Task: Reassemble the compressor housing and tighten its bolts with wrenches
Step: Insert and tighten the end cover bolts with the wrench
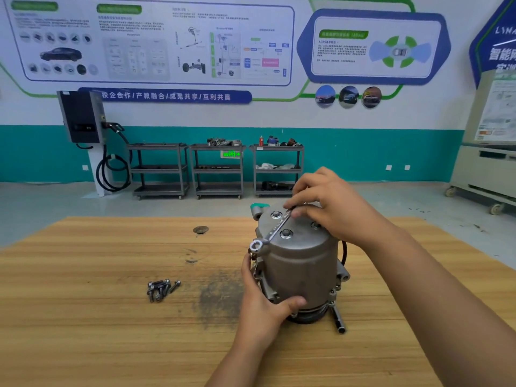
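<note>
The table point(83, 275) is honey-yellow wood with fine lengthwise grain, marked by a sooty grey smudge point(220, 297) and 1 dark round spot point(200, 229). The housing point(298, 263) is dull matte grey, with a teal cap point(258, 206) at its far edge and a black base point(307, 317). The wrench point(275, 229) is bright silver. The bolts point(162, 289) are steel grey. Behind, the wall point(418, 115) is white above a teal band. The 3 carts point(216, 169) are dark grey, the charger point(81, 115) black, the banner point(167, 96) blue with white characters, and the floor point(55, 199) pale grey.
</note>
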`<state>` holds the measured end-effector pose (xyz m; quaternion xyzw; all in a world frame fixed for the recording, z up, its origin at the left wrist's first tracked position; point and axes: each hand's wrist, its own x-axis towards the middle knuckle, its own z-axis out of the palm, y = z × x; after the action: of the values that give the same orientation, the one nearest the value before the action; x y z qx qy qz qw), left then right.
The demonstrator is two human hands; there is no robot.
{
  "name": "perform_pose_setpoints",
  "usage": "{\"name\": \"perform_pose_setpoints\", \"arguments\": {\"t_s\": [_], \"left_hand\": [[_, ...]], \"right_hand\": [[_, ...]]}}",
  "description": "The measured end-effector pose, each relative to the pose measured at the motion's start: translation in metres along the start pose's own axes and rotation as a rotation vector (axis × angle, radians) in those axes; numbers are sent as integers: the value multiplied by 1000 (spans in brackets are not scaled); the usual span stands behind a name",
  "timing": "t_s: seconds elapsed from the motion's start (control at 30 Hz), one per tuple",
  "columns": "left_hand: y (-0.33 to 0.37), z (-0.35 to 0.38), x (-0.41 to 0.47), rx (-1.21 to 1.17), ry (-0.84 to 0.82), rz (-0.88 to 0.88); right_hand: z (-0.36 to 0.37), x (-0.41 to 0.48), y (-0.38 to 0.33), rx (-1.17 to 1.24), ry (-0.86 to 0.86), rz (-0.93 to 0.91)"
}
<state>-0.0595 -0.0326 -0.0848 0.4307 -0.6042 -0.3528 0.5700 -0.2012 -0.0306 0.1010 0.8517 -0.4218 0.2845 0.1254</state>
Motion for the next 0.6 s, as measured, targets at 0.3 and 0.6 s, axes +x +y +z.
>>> {"name": "perform_pose_setpoints", "arguments": {"t_s": [0.3, 0.6], "left_hand": [[-2, 1, -2, 9, -25, 37], [0, 4, -2, -8, -24, 92]], "right_hand": [[17, 19, 22, 390, 90, 424], [16, -3, 55, 1291, 151, 740]]}}
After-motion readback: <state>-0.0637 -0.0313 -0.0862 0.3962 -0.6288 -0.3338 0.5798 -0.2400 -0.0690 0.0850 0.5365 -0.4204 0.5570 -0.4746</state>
